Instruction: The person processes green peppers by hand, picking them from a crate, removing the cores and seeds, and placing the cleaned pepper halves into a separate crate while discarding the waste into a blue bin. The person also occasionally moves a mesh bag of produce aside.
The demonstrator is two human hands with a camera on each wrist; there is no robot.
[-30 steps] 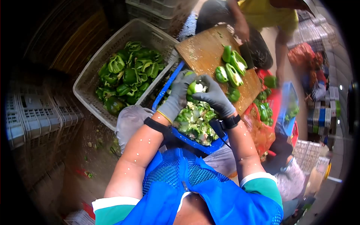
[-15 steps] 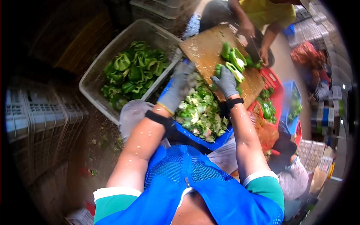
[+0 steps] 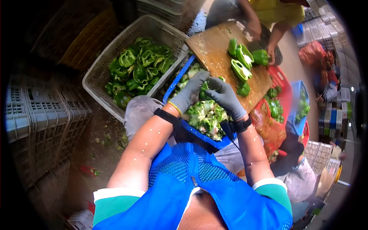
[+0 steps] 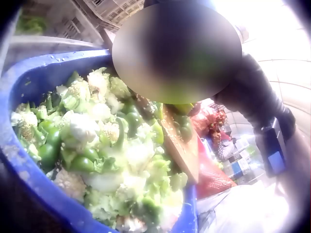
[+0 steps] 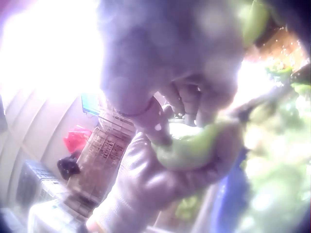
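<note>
Both gloved hands are together over a blue tub (image 3: 190, 61) of pale pepper cores and green scraps. My left hand (image 3: 193, 94) cups a green bell pepper half (image 5: 187, 153) in its palm, as the right wrist view shows. My right hand (image 3: 226, 97) bends its fingertips and thumb into the pepper's hollow side, gripping it there. In the head view the fingers cover much of that piece. Just beyond the hands, a wooden cutting board (image 3: 209, 42) lies over the tub's far edge with cut pepper halves (image 3: 241, 71) on it.
A grey crate (image 3: 97, 96) of hollowed green peppers stands left of the tub. Across the board, another person's hand (image 3: 271, 53) holds a whole pepper (image 3: 260, 57). A red crate (image 3: 283, 78) and an orange mesh bag (image 3: 264, 126) stand at the right; stacked crates (image 3: 46, 119) line the left.
My right hand went out to the board, took a pepper half, and came back to my left hand over the tub. The earlier pepper has left my hands. The other person brought a pepper to the board.
</note>
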